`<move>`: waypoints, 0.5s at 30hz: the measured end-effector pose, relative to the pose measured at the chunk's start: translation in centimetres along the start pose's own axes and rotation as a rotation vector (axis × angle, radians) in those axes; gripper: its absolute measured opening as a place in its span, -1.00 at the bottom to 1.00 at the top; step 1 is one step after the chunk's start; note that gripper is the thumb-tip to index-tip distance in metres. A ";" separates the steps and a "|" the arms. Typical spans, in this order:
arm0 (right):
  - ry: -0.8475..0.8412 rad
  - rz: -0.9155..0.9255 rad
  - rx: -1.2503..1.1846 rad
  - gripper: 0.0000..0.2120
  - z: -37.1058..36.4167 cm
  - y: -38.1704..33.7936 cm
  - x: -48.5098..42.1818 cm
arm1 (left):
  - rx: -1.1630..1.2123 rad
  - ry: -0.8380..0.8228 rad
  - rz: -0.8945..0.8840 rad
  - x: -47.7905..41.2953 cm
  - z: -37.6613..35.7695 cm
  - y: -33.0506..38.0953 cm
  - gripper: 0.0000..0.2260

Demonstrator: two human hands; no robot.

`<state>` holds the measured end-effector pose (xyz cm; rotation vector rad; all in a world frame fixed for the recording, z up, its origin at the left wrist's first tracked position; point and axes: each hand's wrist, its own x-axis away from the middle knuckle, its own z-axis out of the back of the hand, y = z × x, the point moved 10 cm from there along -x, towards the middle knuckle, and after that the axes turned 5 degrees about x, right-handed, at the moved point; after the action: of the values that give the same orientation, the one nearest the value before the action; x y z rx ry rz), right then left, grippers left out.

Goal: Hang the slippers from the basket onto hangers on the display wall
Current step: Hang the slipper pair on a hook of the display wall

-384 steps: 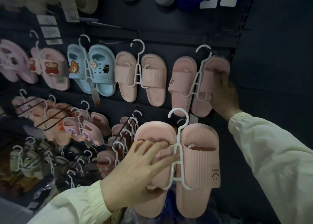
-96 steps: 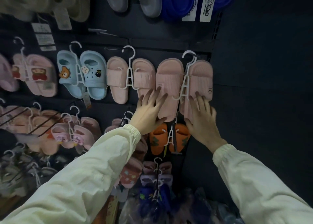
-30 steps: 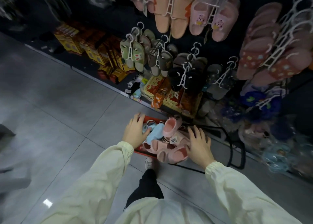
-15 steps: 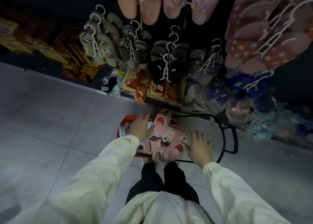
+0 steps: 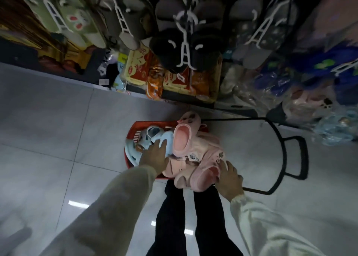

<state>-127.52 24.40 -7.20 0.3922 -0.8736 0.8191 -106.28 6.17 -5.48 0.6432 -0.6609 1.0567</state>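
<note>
Grip slack both sides: left hand [image 5: 154, 156] flat-fingered on blue slippers [image 5: 155, 134] at left edge of basket [image 5: 147, 123], right hand [image 5: 229, 178] spread on pink slipper [image 5: 201, 178] at near right corner. Nothing lifted. Basket on floor [image 5: 58, 130], heaped full; plenty left to hang, judging by pile.

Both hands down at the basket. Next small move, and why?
Probably curl the right hand round the pink slipper under it and lift it clear. Both hands lie flat on the pile in the red basket, nothing gripped yet; the left hand only rests on the light blue slippers.
</note>
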 end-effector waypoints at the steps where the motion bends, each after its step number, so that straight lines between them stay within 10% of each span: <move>1: -0.010 -0.006 -0.019 -0.43 -0.8 0.1 -0.8 | -0.037 -0.001 0.000 -0.9 0.2 0.2 -0.39; 15: 0.033 -0.146 -0.411 -0.51 -5.9 2.8 -7.9 | -0.484 0.161 -0.311 -12.8 0.9 8.9 -0.55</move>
<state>-129.54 26.05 -17.05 0.0790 -0.9454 0.4929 -119.01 1.38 -13.12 0.2245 -0.6219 0.6174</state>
